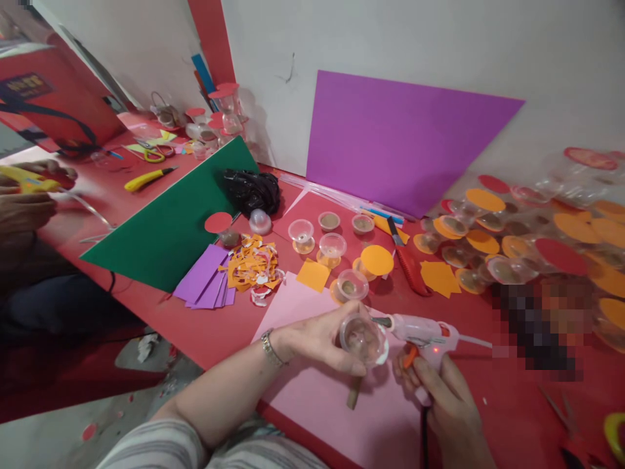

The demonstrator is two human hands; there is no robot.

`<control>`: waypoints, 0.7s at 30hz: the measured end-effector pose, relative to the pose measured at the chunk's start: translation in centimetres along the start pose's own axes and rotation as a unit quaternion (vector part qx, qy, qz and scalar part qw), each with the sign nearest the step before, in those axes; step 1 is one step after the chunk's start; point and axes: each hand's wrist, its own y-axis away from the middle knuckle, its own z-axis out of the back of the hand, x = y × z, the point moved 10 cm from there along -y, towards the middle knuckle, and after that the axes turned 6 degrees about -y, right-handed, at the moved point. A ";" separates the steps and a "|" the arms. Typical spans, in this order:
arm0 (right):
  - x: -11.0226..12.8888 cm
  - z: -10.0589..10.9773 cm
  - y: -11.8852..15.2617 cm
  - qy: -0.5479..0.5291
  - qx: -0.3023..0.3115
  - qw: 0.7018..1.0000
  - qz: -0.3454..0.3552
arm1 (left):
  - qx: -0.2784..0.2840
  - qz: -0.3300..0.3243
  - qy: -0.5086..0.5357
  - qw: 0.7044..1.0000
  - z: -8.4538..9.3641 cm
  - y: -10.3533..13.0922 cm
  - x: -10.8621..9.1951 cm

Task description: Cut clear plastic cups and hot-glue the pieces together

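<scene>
One left hand point(322, 335), head view, curls half-closed around a clear plastic cup point(361, 339), whitish along the rim point(383, 354); right hand point(442, 387) wraps firmly round a pale-pink glue gun point(420, 331), orange trigger point(411, 356), red light point(436, 350) aglow. Pink sheet point(390, 423) below both, red tabletop point(185, 332) around, pale wall point(420, 39) beyond. Gun's long axis runs sideways, nozzle point(383, 321) pointing toward the left hand.

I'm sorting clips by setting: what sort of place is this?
Likely a shared craft workspace: the right hand holds a glue gun, orange paper scraps are heaped nearby, and another person's hand shows beyond the green board.
</scene>
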 end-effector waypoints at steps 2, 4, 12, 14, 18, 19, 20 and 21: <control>0.1 0.0 0.0 0.003 0.000 1.000 0.005 | 0.003 0.004 0.006 1.000 0.0 0.0 0.1; 0.3 -0.1 -0.1 0.004 0.006 1.000 0.012 | -0.004 0.003 0.009 1.000 0.2 0.0 0.0; 0.1 -0.2 0.0 -0.010 0.007 1.000 -0.008 | -0.034 -0.013 0.016 0.999 1.0 0.0 -1.0; 0.0 -0.1 0.1 -0.001 0.000 1.000 -0.013 | 0.004 -0.001 0.025 1.000 0.1 0.0 -0.7; 0.1 0.0 0.1 -0.005 -0.005 1.000 -0.007 | 0.010 -0.006 0.034 0.999 -0.2 -0.1 -0.7; 0.2 -0.1 0.0 -0.013 0.000 1.000 -0.005 | -0.001 -0.012 0.035 0.999 0.1 0.0 -0.8; 0.2 -0.3 0.0 -0.020 0.007 1.000 -0.004 | -0.012 -0.019 0.034 0.999 0.3 0.0 -1.0; 0.2 -0.4 -0.1 -0.026 0.014 1.000 -0.002 | -0.022 -0.024 0.031 0.999 0.5 0.0 -1.1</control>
